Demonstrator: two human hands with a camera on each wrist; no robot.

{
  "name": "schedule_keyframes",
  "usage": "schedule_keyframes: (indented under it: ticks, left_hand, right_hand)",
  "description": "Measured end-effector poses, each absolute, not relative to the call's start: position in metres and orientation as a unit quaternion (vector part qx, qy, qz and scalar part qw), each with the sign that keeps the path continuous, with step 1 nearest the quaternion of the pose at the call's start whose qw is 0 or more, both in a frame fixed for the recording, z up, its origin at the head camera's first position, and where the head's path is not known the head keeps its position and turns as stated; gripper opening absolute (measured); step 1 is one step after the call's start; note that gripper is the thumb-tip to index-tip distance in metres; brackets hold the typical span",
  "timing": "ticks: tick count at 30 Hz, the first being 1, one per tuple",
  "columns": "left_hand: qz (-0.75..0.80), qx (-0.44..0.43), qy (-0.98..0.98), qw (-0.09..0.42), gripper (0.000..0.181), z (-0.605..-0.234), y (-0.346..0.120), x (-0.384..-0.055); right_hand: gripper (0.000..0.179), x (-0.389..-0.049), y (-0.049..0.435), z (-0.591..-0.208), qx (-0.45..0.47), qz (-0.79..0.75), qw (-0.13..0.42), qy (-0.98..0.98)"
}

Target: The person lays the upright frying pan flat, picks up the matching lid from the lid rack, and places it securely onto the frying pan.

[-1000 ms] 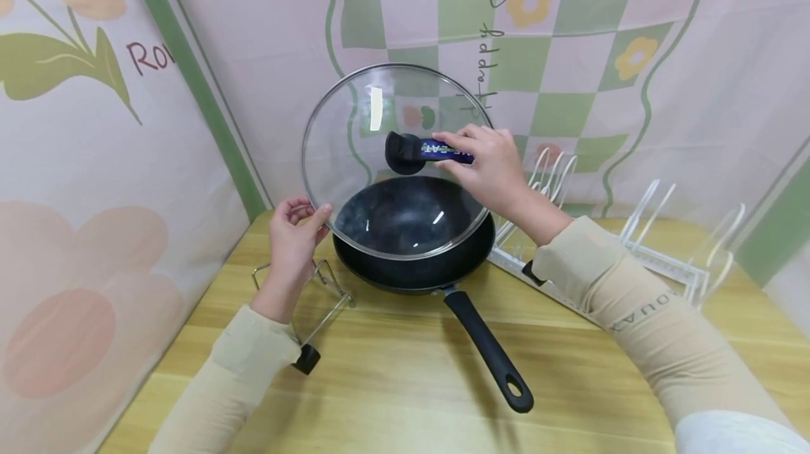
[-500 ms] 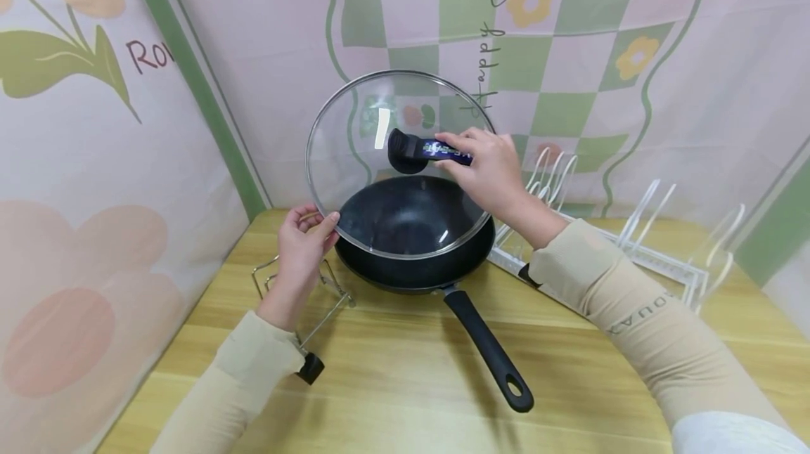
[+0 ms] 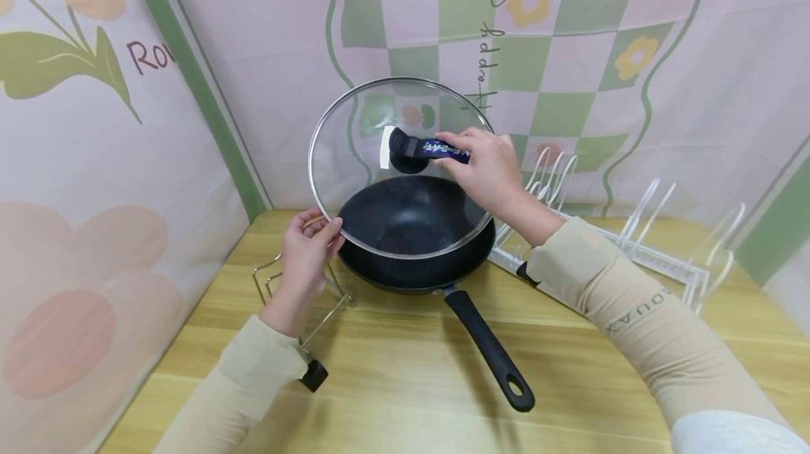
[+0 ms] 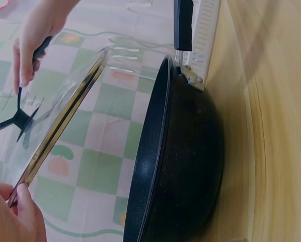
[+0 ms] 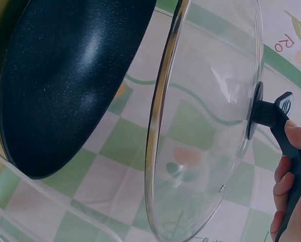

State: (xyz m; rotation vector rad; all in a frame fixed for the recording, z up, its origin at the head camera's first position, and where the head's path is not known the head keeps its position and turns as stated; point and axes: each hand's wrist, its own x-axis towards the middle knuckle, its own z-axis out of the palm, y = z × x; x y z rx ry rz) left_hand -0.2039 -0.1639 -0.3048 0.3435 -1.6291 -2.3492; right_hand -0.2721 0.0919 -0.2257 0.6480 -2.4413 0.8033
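Note:
A round glass lid (image 3: 354, 152) with a metal rim hangs tilted above a black frying pan (image 3: 405, 275) on the wooden table. My right hand (image 3: 487, 166) grips the lid's black handle (image 5: 294, 166), which carries a blue label in the head view. At the lid's lower left, my left hand (image 3: 306, 247) pinches the rim between thumb and fingers. The left wrist view shows a gap between the lid's rim (image 4: 65, 118) and the pan (image 4: 191, 151). Toward the front right points the pan's long handle (image 3: 490, 352).
Partly behind my left forearm stands a wire rack (image 3: 329, 317) with a black foot (image 3: 313, 374). A white rack (image 3: 671, 271) with upright loops lies on the right, partly behind my right arm. Patterned cloth (image 3: 569, 39) backs the table (image 3: 392, 398).
The lid has sunk slightly and shifted a little to the right, its tilt changing. My left hand has moved right and down with its rim; the right hand and pan stay nearly still.

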Motion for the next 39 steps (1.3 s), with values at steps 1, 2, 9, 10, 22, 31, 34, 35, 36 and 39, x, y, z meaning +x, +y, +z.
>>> schedule_keyframes:
  ticks: [1,2,9,10,22,31,34,35,36,39]
  left_hand:
    - [-0.813,0.118,-0.555,0.131,0.031,-0.305,-0.163,-0.203]
    - [-0.816,0.118,-0.551,0.133,0.031,-0.305,-0.162,-0.203]
    - [-0.819,0.126,-0.545,0.131,0.031,-0.307,-0.160,-0.201]
    - [-0.819,0.127,-0.545,0.129,0.031,-0.307,-0.159,-0.201]
    - [-0.816,0.127,-0.552,0.115,0.032,-0.312,-0.157,-0.199]
    - [-0.817,0.126,-0.551,0.116,0.030,-0.315,-0.153,-0.198]
    - [-0.818,0.130,-0.548,0.115,0.029,-0.317,-0.153,-0.198]
    - [-0.819,0.131,-0.547,0.115,0.028,-0.317,-0.153,-0.197]
    - [-0.820,0.132,-0.544,0.115,0.028,-0.317,-0.153,-0.197]
    - [-0.823,0.136,-0.539,0.117,0.029,-0.318,-0.152,-0.197]
  right_hand:
    - [0.042,-0.273,0.092,-0.225,0.236,0.294,0.242,-0.894]
    - [0.042,-0.273,0.092,-0.225,0.235,0.293,0.241,-0.895]
    - [0.043,-0.274,0.090,-0.222,0.225,0.288,0.222,-0.904]
    - [0.042,-0.275,0.090,-0.222,0.222,0.288,0.218,-0.906]
    - [0.042,-0.280,0.090,-0.223,0.212,0.287,0.191,-0.914]
    - [0.043,-0.286,0.092,-0.224,0.206,0.286,0.173,-0.920]
    - [0.043,-0.287,0.092,-0.225,0.206,0.287,0.171,-0.920]
    - [0.043,-0.287,0.092,-0.225,0.205,0.288,0.171,-0.920]
    - [0.042,-0.288,0.092,-0.225,0.205,0.289,0.170,-0.920]
    - [0.042,-0.289,0.093,-0.226,0.204,0.291,0.167,-0.920]
